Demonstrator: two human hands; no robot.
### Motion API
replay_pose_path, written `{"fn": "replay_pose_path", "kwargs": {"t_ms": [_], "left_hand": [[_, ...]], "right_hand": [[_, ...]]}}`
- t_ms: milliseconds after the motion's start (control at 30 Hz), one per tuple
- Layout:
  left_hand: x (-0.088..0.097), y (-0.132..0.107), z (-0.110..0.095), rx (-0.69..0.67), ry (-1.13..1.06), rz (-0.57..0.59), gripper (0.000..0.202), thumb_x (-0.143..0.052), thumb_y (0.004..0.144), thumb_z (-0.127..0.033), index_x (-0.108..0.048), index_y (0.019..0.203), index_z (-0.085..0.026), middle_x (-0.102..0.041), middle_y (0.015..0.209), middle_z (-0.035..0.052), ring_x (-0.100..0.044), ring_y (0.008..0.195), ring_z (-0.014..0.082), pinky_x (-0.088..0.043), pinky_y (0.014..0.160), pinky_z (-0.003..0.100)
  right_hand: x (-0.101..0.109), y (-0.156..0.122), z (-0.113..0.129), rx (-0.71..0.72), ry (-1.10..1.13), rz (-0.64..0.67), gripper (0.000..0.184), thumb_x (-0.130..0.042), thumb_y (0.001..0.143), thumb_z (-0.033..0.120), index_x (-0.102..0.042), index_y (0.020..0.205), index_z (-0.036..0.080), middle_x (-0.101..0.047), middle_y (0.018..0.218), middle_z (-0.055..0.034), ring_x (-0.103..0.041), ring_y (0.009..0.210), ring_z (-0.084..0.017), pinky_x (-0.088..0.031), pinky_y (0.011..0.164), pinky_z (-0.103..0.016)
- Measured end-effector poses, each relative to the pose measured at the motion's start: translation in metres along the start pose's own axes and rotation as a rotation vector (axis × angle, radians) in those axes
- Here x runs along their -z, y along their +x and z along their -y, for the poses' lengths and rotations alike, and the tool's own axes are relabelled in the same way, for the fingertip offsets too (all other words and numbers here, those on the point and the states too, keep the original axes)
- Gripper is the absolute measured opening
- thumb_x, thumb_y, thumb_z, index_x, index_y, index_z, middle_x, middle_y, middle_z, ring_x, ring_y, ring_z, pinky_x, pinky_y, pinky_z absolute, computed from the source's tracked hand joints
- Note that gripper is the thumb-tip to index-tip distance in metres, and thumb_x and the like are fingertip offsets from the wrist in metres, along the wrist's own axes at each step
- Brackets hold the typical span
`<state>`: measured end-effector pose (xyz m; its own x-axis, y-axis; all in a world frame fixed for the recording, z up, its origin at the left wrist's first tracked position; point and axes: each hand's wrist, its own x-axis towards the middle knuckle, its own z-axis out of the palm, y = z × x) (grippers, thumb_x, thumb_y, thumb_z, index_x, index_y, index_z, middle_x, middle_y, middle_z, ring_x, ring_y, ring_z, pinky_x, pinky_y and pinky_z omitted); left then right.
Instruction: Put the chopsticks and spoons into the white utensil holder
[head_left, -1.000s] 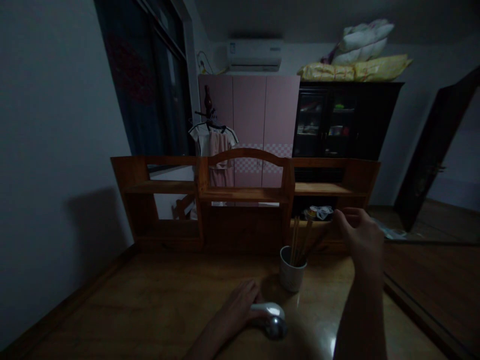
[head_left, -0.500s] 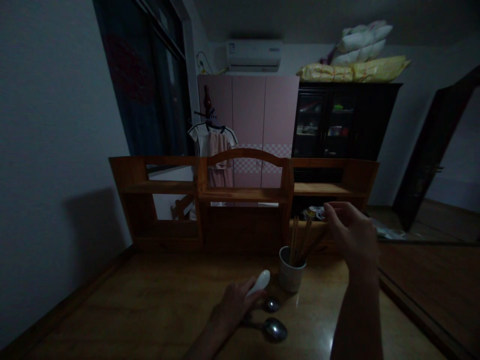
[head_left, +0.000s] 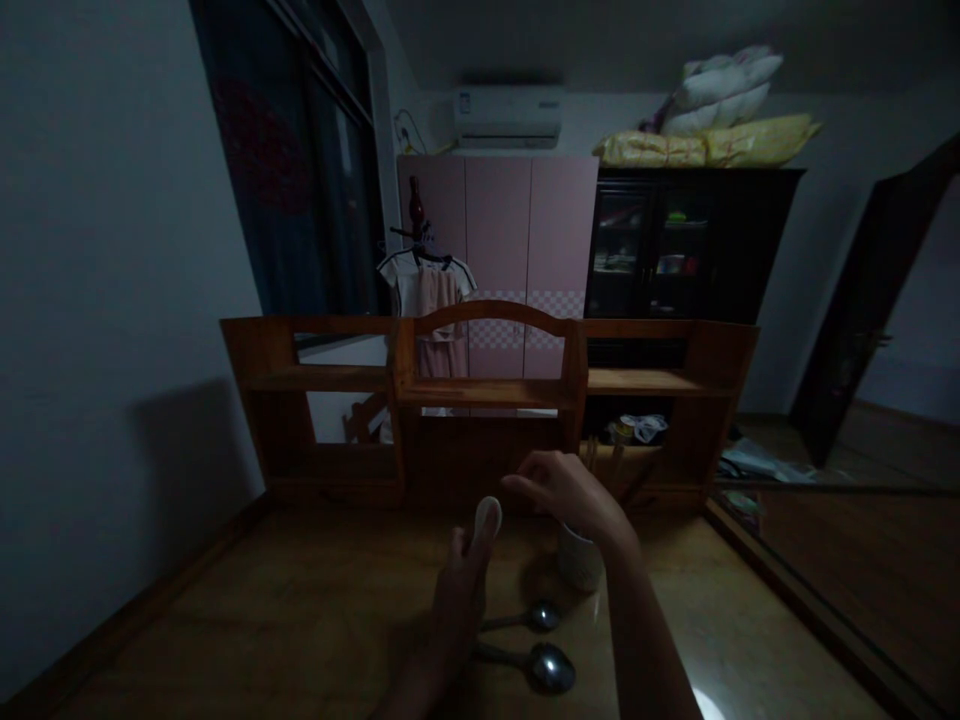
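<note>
My left hand (head_left: 459, 585) is closed round a white spoon (head_left: 487, 516), held raised above the table with its rounded end up. Close to it on the right, my right hand (head_left: 566, 490) is in the air with fingers curled together; anything between them is hidden. Behind my right wrist stands a light-coloured cup (head_left: 579, 562) holding several chopsticks (head_left: 616, 462), partly covered by the hand. Two metal spoons lie on the table beside my left hand: a smaller spoon (head_left: 544, 615) and a larger spoon (head_left: 550, 667) nearer me.
The wooden table (head_left: 247, 600) has a shelf unit (head_left: 487, 390) along its back edge. Some small items (head_left: 641, 428) sit in its right compartment. A wall (head_left: 112, 400) bounds the left side, and the table's raised edge (head_left: 810, 610) runs along the right.
My right hand has moved left from beyond the cup to near the white spoon. My left hand has lifted and turned that spoon more upright. The metal spoons stay put.
</note>
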<state>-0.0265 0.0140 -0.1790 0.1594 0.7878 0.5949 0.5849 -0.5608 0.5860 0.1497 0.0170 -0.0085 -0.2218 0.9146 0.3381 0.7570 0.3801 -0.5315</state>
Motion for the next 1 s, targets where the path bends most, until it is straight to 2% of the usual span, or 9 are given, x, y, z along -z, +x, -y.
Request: {"fn": "replay_pose_path", "kwargs": {"t_ms": [100,200,267,367,567,800,1000], "left_hand": [[-0.003,-0.001,0.006,-0.026,-0.059,-0.017,0.060,-0.024,0.094,-0.007,-0.022,0.147,-0.036,-0.036,0.145,0.0069,-0.050,0.119,0.0169,-0.045,0.095,0.031],[-0.005,-0.002,0.011,-0.002,-0.101,0.009,0.054,-0.025,0.096,-0.013,-0.030,0.145,-0.036,-0.040,0.139,0.0074,-0.052,0.114,0.0166,-0.046,0.092,0.029],[-0.005,-0.003,0.014,0.010,-0.122,0.026,0.050,-0.027,0.097,-0.016,-0.035,0.142,-0.036,-0.046,0.127,0.0080,-0.055,0.106,0.0165,-0.047,0.088,0.029],[-0.005,-0.003,0.017,-0.021,-0.145,0.025,0.046,-0.031,0.098,-0.019,-0.041,0.139,-0.036,-0.049,0.114,0.0071,-0.056,0.098,0.0161,-0.048,0.086,0.028],[-0.009,-0.001,0.016,0.002,-0.167,0.031,0.037,-0.036,0.099,-0.028,-0.052,0.131,-0.034,-0.053,0.108,0.0061,-0.058,0.094,0.0166,-0.050,0.080,0.026],[-0.010,-0.005,0.018,-0.006,-0.085,0.013,0.032,-0.039,0.098,-0.034,-0.060,0.120,-0.026,-0.059,0.119,0.0077,-0.057,0.111,0.0227,-0.048,0.092,0.032],[-0.010,-0.004,0.015,-0.060,-0.024,0.076,0.038,-0.035,0.098,-0.033,-0.054,0.131,-0.027,-0.068,0.106,0.0071,-0.065,0.094,0.0196,-0.052,0.082,0.027]], "right_hand": [[-0.014,0.005,-0.003,0.085,-0.002,0.228,0.029,-0.059,0.083,0.045,-0.072,0.089,0.020,-0.071,0.076,-0.0038,-0.066,0.069,-0.016,-0.040,0.055,-0.019],[-0.023,0.013,-0.005,0.117,-0.036,0.312,0.021,-0.054,0.085,0.028,-0.073,0.089,0.018,-0.072,0.079,-0.0038,-0.066,0.071,-0.014,-0.039,0.057,-0.018],[-0.027,0.018,-0.007,0.121,-0.049,0.338,0.022,-0.051,0.084,0.021,-0.073,0.086,0.017,-0.072,0.077,-0.0040,-0.066,0.069,-0.013,-0.039,0.057,-0.018],[-0.029,0.021,-0.013,0.123,-0.060,0.326,0.021,-0.052,0.084,0.021,-0.072,0.085,0.016,-0.072,0.075,-0.0051,-0.065,0.068,-0.014,-0.039,0.056,-0.018],[-0.027,0.018,-0.022,0.050,-0.125,0.285,0.019,-0.056,0.082,0.020,-0.073,0.088,0.017,-0.072,0.082,-0.0070,-0.066,0.073,-0.015,-0.041,0.059,-0.018],[-0.023,0.017,-0.020,0.030,-0.156,0.298,0.020,-0.057,0.079,0.020,-0.075,0.085,0.016,-0.073,0.078,-0.0084,-0.068,0.072,-0.016,-0.041,0.057,-0.018],[-0.024,0.015,-0.015,0.024,-0.216,0.320,0.020,-0.056,0.078,0.021,-0.076,0.078,0.018,-0.073,0.070,-0.0076,-0.068,0.067,-0.017,-0.040,0.053,-0.019]]}}
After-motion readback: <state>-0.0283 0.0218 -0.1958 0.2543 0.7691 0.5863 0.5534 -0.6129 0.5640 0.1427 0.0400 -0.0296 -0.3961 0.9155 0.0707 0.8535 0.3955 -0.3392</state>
